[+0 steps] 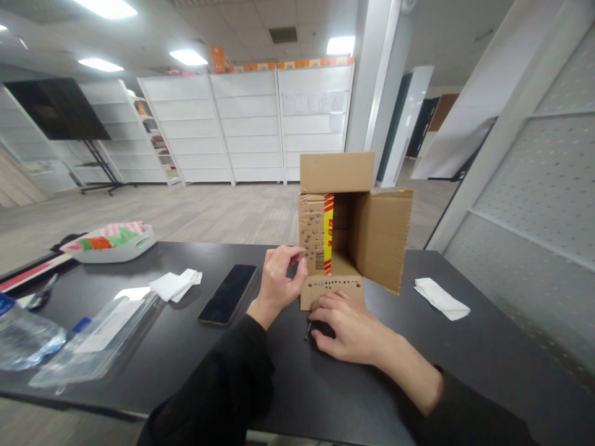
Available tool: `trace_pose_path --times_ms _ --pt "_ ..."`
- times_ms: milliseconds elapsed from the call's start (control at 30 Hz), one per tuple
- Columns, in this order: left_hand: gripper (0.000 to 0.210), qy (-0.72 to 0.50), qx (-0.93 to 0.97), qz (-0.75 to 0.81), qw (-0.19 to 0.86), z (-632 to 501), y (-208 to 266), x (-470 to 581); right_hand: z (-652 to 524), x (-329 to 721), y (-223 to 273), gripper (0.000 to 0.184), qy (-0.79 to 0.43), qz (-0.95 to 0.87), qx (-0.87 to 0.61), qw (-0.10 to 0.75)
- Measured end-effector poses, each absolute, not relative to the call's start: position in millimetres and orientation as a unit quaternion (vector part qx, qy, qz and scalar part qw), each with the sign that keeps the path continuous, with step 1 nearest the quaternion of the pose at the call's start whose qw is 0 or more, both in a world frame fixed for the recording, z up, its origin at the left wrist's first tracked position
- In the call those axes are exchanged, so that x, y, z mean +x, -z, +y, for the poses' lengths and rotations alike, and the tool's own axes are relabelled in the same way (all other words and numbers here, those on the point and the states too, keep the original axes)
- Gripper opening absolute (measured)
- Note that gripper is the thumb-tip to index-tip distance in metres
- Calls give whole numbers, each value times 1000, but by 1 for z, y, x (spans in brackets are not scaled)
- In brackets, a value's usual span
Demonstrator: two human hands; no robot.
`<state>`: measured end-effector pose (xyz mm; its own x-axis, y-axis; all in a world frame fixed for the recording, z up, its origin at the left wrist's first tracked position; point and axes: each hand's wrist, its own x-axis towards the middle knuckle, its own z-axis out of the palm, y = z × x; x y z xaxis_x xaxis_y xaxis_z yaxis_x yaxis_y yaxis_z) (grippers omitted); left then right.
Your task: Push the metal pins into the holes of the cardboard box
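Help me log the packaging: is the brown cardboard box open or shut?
Open: the brown cardboard box has its right flap swung outward, baring the interior.

The box (379, 238) is made of matt cardboard, rough along its flap edge, and crossed by glossy tape (328, 230). The counter (478, 353) is finished smooth with low sheen. The phone (227, 295) is faced with glossy glass; the case (111, 347) and bottle (30, 339) are formed of clear, shiny plastic.
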<state>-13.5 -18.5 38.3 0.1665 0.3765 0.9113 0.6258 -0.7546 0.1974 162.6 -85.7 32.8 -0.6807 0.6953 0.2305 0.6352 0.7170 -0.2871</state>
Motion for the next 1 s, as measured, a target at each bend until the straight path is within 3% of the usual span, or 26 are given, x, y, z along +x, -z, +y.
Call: trace_pose_path --times_ms 167,367,667,1000 --pt "15 556 -755 -332 107 -18 -37 -13 -89 158 -31 16 -79 -911 -375 151" --pt "16 551 -757 -335 106 -17 -36 -14 -93 152 -31 33 -47 -908 -398 127" --pt "15 551 -758 -332 111 -18 -38 -13 -98 145 -28 23 11 -905 -409 111" --pt "15 552 -757 -331 114 -17 -37 -13 -90 152 -31 25 -17 -911 -370 180"
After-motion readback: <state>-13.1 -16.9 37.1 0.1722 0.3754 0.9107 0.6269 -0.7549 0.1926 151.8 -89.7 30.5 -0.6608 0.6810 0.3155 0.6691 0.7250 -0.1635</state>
